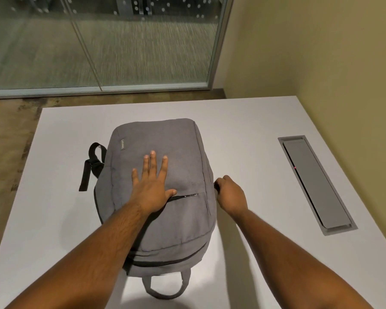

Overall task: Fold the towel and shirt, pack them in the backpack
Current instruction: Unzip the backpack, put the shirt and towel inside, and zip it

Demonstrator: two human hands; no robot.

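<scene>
right hand grasp: fingers curl at the backpack side; what they pinch is too small and dark to tell
backpack far strap: mostly hidden behind the bag
backpack contents: hidden
table: near edge cut off by the frame
forearms: cut off at the bottom edge

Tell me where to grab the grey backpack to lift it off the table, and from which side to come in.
Probably best by the top carry handle, from the near side. The backpack lies flat on the table, and that loop sticks out free toward the person, open enough to hook fingers through. The left hand presses flat on its front; the right hand pinches something small at its right edge, likely a zipper pull.
</scene>
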